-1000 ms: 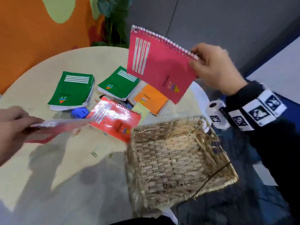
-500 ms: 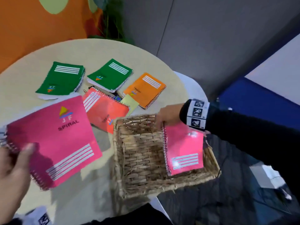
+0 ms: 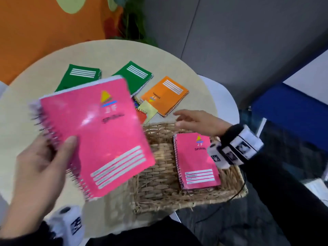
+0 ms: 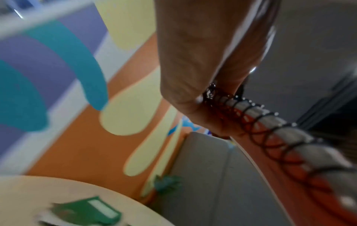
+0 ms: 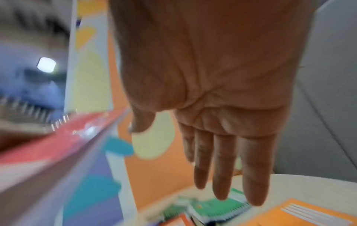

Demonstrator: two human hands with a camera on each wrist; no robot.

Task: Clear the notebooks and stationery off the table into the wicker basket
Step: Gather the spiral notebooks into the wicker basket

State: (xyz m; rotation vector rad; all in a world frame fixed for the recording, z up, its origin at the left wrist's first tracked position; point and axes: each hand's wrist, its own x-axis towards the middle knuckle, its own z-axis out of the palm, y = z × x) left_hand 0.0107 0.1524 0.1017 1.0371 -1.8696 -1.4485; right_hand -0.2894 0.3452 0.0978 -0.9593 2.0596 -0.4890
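My left hand [image 3: 58, 151] grips a large pink spiral notebook [image 3: 99, 139] by its wire edge and holds it tilted in the air, just left of the wicker basket [image 3: 186, 201]. The left wrist view shows that hand [image 4: 203, 76] closed round the spiral binding [image 4: 270, 122]. A smaller pink notebook [image 3: 197, 162] lies flat in the basket's right half. My right hand [image 3: 184, 119] hovers open over the basket's far rim, holding nothing, its fingers [image 5: 222, 168] straight and pointing at the table. An orange notebook [image 3: 165, 95] lies just beyond it.
Two green notebooks [image 3: 79, 77] [image 3: 136, 75] lie further back on the round beige table [image 3: 106, 54]. A yellow sticky note [image 3: 149, 110] and part of a red notebook [image 3: 142, 117] show beside the basket. A plant stands behind the table.
My right hand has let go of the small pink notebook in the basket and moved up to the far rim. My left hand has carried the large pink notebook up and right, towards the basket.
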